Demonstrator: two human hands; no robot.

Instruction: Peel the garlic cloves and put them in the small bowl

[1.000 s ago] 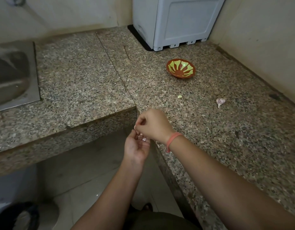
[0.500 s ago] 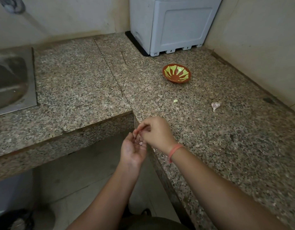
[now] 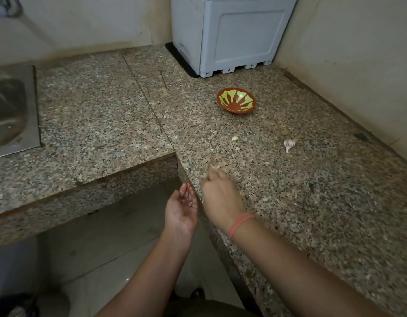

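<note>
Left hand: the left hand (image 3: 181, 210) was held palm up with its fingers spread loosely apart, just off the near edge of the tabletop and above the floor.
Garlic skin: a few small bits of garlic skin (image 3: 187, 202) lay loose on the fingers of that upturned palm, not pinched.
Right hand: the right hand (image 3: 220, 195) hovered over the tabletop edge, just beside the left hand but apart from it. Its back faced the camera and its fingers were curled under and blurred, so I could not tell whether they held anything.
Wristband: a pink-orange wristband (image 3: 241, 224) circled the right wrist.
Tabletop: a speckled granite tabletop (image 3: 323, 213) ran in an L around the corner, with a seam line between its two slabs.
Small bowl: the small bowl (image 3: 236, 103), red-brown with yellow-green rays painted inside, sat upright well beyond the hands, near the plastic appliance.
Peeled clove: a tiny pale peeled garlic clove (image 3: 235, 138) lay on the tabletop between the bowl and the right hand, touching neither.
Unpeeled clove: an unpeeled garlic clove (image 3: 289, 144), white and purple with a thin tail, lay to the right of the peeled one, well apart from it.
Appliance: a light grey plastic appliance (image 3: 232, 35) stood in the far corner on a black mat (image 3: 180, 59).
Sink: a steel sink (image 3: 14, 115) was set into the tabletop at the far left.
Floor: a pale tiled floor (image 3: 101, 248) showed below the left forearm.
</note>
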